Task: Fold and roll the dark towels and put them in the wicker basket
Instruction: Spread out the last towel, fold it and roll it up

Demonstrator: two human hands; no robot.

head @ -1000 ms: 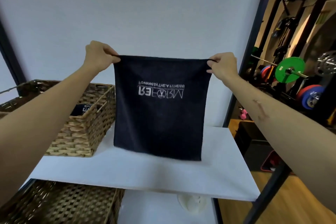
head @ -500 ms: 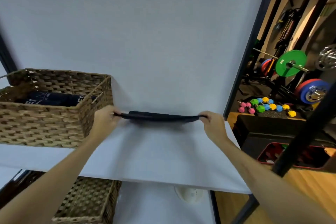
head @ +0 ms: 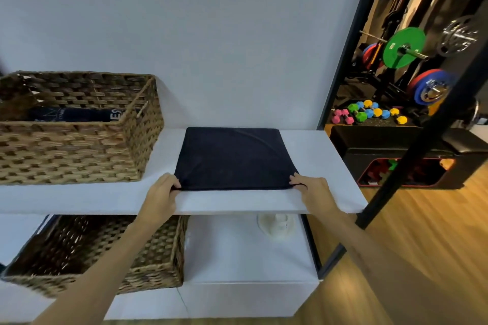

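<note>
Currently I am watching the dark towel (head: 232,157) lying spread flat on the white shelf (head: 324,166), its far edge touching the wall and its near edge stopping short of the shelf's front lip. My left hand (head: 161,194) is pinching the near left corner, fingers curled over the cloth, and my right hand (head: 311,190) is pinching the near right corner likewise; neither is holding anything else.

Risks, as I am judging them:
- The largest concerns the fold itself. A slack diagonal crease is running across the right half of the towel, and if I am folding over it the layers are likely to come out skewed, so the roll may turn conical.
- Next, the towel is lying close to the shelf's front edge; dragging it nearer while folding could let it slide off toward the lower shelf.
- Smaller still, uneven pull between the two corners could swing the cloth against the basket wall.

Surroundings, large to small:
- The wicker basket (head: 79,150) is standing on the same shelf, just beside the towel's left edge, already holding rolled dark towels (head: 76,115). Its tall near wall is what I shall be lifting over.
- A second basket (head: 111,253) is sitting on the shelf below, under my left forearm.
- A black frame post (head: 412,137) is crossing the view to the right, well apart from the towel.
- A small white fitting (head: 276,224) is lying beneath the shelf.
</note>
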